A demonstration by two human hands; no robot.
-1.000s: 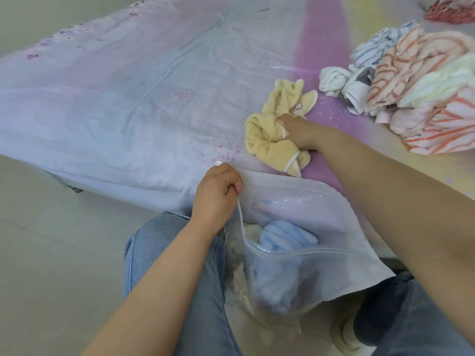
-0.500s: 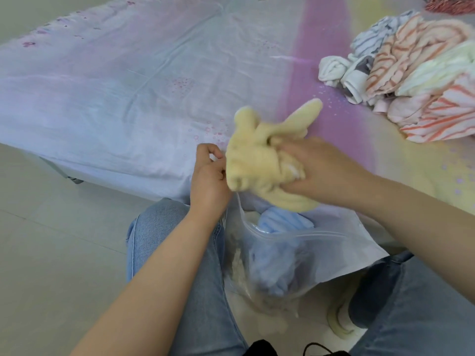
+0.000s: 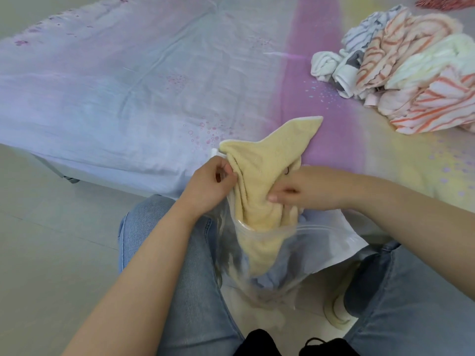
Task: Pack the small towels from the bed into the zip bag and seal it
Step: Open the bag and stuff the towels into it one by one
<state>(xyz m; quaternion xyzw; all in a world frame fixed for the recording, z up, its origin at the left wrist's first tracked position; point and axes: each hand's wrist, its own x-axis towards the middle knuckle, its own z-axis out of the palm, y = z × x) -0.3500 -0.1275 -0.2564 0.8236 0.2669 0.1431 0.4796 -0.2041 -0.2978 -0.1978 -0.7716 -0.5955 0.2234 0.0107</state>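
A bedroom in a home: a low bed (image 3: 115, 98) under a wrinkled pastel lilac, pink and yellow printed sheet, a heap of striped and white terry towels (image 3: 411, 73) on it, pale tiled floor (image 3: 51, 253) alongside.

There is only one view. It comes from a camera on the person's head and looks forward and down. It is close to the two hands (image 3: 257, 186) and the knees (image 3: 164, 253), which fill the lower half. The bed (image 3: 128, 86) takes the upper half, and the floor (image 3: 38, 227) shows at the left. The wide lens bends the edges.
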